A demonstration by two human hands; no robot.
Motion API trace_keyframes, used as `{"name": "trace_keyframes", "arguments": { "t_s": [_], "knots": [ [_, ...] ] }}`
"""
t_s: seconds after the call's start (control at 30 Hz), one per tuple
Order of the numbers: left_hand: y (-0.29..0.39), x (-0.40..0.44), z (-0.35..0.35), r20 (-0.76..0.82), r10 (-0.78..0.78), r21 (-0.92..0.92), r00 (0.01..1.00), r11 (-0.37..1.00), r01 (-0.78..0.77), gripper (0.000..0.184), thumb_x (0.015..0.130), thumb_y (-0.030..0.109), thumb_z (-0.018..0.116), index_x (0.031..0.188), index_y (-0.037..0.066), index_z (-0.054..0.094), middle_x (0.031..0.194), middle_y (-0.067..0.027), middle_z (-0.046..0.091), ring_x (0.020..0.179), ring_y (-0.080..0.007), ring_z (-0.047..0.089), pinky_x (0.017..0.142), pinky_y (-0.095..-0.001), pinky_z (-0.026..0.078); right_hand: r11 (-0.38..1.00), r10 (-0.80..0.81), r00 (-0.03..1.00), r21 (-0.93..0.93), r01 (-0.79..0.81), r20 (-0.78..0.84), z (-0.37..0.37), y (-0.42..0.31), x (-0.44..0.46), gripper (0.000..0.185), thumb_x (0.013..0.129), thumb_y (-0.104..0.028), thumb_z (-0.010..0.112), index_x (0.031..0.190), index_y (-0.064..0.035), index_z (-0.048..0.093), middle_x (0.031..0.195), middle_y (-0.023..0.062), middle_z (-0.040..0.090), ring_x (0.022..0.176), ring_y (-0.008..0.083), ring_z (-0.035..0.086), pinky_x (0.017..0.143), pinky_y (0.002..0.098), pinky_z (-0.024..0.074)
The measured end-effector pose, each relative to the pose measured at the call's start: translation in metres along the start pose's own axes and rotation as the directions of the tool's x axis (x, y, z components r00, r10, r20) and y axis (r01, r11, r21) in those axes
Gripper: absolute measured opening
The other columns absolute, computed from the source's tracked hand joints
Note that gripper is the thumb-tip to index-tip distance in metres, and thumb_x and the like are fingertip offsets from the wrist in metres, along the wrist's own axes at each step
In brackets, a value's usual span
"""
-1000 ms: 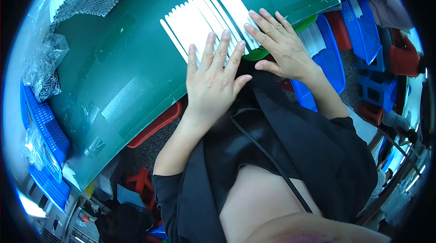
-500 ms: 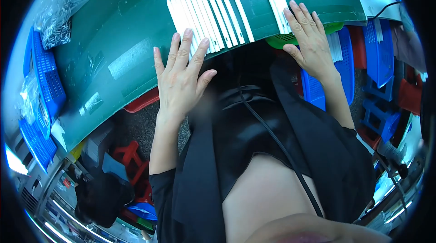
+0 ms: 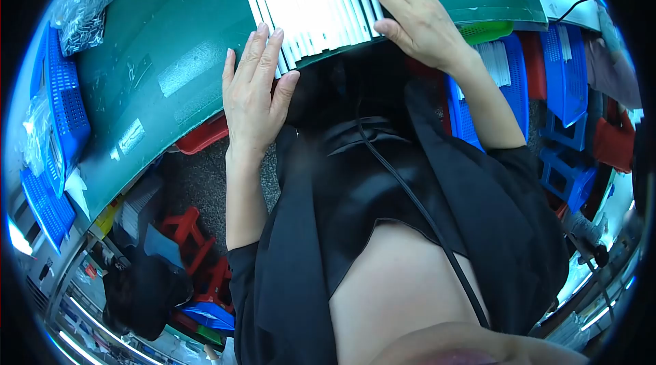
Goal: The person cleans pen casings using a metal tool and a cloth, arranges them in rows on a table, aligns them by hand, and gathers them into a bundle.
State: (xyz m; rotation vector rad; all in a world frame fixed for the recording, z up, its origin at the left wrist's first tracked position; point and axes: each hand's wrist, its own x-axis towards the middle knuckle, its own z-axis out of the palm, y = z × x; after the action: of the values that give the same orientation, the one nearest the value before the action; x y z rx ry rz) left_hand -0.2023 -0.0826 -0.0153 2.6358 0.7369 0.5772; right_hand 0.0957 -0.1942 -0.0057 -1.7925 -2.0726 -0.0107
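Several slim white pen-shaped sticks [image 3: 311, 6] lie side by side in one row on the green tabletop [image 3: 195, 30], their lower ends near its front edge. At the row's left end, my left hand [image 3: 254, 95] lies flat with its fingers stretched, the fingertips touching the outermost sticks. My right hand [image 3: 417, 17] is at the right end, fingers extended and thumb apart, its fingertips over the last sticks. Neither hand grips anything. Glare blurs the middle of the row, so single sticks there are hard to make out.
A clear bag of small metal parts [image 3: 85, 30] lies at the table's left, beside a blue basket [image 3: 68, 102]. Blue bins [image 3: 516, 81] and a green basket [image 3: 488, 32] are below the right edge. Red stools [image 3: 184, 228] stand on the floor.
My right hand has moved left, and the separate right-hand group of sticks has joined the main row. My left hand has shifted slightly left to the row's end.
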Motion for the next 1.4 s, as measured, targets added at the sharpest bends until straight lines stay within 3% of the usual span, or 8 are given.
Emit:
{"name": "trace_keyframes", "arguments": {
  "t_s": [0.03, 0.23, 0.37, 0.43, 0.5, 0.67, 0.87, 1.4],
  "knots": [
    [0.0, 0.001, 0.0, -0.016, -0.008, -0.043, 1.0, 0.999, 0.007, 0.055, 0.101, 0.038, 0.063, 0.149, 0.011, 0.055, 0.153, -0.0153, 0.054, 0.143, -0.0298, 0.051, 0.12, -0.0567, 0.029, 1.0, 0.025, 0.999, 0.006, -0.026, 0.041, -0.007, 0.007, 0.007, 0.069, 0.105, -0.048, 0.046, 0.155, -0.0003, 0.039, 0.159, 0.0269, 0.039, 0.149, 0.0444, 0.035, 0.124, 0.0515, 0.0254],
    [-0.004, 0.005, -0.004, -0.063, -0.072, -0.265, 0.995, 0.963, 0.053, 0.054, 0.105, 0.033, 0.059, 0.152, 0.008, 0.05, 0.153, -0.0165, 0.054, 0.142, -0.0329, 0.051, 0.12, -0.0511, 0.033, 0.999, -0.033, 0.998, 0.03, 0.032, 0.051, 0.02, 0.058, 0.052, 0.067, 0.107, -0.045, 0.044, 0.158, -0.0037, 0.035, 0.164, 0.0227, 0.033, 0.153, 0.0397, 0.028, 0.126, 0.0504, 0.0198],
    [-0.016, 0.01, -0.006, -0.1, -0.192, -0.435, 0.976, 0.891, 0.131, 0.046, 0.107, 0.029, 0.056, 0.148, 0.006, 0.055, 0.142, -0.0161, 0.063, 0.133, -0.0306, 0.059, 0.12, -0.0459, 0.035, 0.994, -0.104, 0.985, -0.019, 0.107, 0.135, 0.031, 0.062, 0.075, 0.066, 0.108, -0.047, 0.039, 0.16, -0.0077, 0.035, 0.167, 0.0194, 0.03, 0.156, 0.0365, 0.024, 0.127, 0.0509, 0.017],
    [-0.031, 0.018, -0.008, -0.152, -0.165, -0.396, 0.974, 0.914, 0.093, 0.039, 0.108, 0.022, 0.054, 0.144, 0.006, 0.059, 0.133, -0.0142, 0.069, 0.129, -0.0274, 0.062, 0.119, -0.0427, 0.036, 0.993, -0.107, 0.979, -0.022, 0.113, 0.174, 0.035, 0.056, 0.083, 0.067, 0.108, -0.05, 0.037, 0.161, -0.0088, 0.034, 0.168, 0.0187, 0.029, 0.157, 0.037, 0.022, 0.126, 0.0534, 0.0157],
    [-0.039, 0.022, -0.016, -0.128, -0.243, -0.354, 0.962, 0.917, 0.185, 0.037, 0.108, 0.019, 0.054, 0.142, 0.007, 0.061, 0.129, -0.013, 0.071, 0.125, -0.0258, 0.064, 0.115, -0.0402, 0.04, 0.993, -0.108, 0.976, -0.028, 0.115, 0.188, 0.037, 0.05, 0.089, 0.068, 0.108, -0.051, 0.037, 0.161, -0.009, 0.033, 0.168, 0.0189, 0.028, 0.157, 0.0375, 0.022, 0.126, 0.0547, 0.0153],
    [-0.06, 0.034, -0.013, -0.242, -0.262, -0.263, 0.934, 0.944, 0.197, 0.029, 0.106, 0.013, 0.056, 0.13, 0.006, 0.069, 0.111, -0.0107, 0.077, 0.104, -0.0213, 0.071, 0.093, -0.0341, 0.053, 0.995, -0.097, 0.972, 0.024, 0.094, 0.214, 0.038, 0.033, 0.099, 0.069, 0.107, -0.051, 0.039, 0.161, -0.0093, 0.033, 0.168, 0.0194, 0.028, 0.157, 0.0406, 0.019, 0.125, 0.0582, 0.0145],
    [-0.064, 0.035, -0.008, -0.328, -0.134, -0.093, 0.935, 0.99, 0.109, 0.027, 0.104, 0.008, 0.054, 0.125, 0.005, 0.071, 0.102, -0.0118, 0.076, 0.096, -0.0249, 0.072, 0.087, -0.0365, 0.054, 0.996, -0.087, 0.97, 0.032, 0.082, 0.226, 0.043, 0.014, 0.112, 0.07, 0.105, -0.052, 0.042, 0.161, -0.0094, 0.034, 0.167, 0.0208, 0.029, 0.156, 0.0438, 0.019, 0.125, 0.0596, 0.0145],
    [-0.065, 0.03, -0.007, -0.409, -0.243, -0.144, 0.88, 0.969, 0.201, 0.024, 0.102, 0.008, 0.056, 0.12, 0.003, 0.071, 0.096, -0.0111, 0.077, 0.087, -0.0232, 0.073, 0.082, -0.0362, 0.056, 0.996, -0.077, 0.974, 0.07, 0.063, 0.214, 0.059, -0.039, 0.141, 0.07, 0.104, -0.052, 0.045, 0.16, -0.0104, 0.037, 0.165, 0.0216, 0.032, 0.156, 0.0403, 0.023, 0.125, 0.0589, 0.0156]
  ]
}}
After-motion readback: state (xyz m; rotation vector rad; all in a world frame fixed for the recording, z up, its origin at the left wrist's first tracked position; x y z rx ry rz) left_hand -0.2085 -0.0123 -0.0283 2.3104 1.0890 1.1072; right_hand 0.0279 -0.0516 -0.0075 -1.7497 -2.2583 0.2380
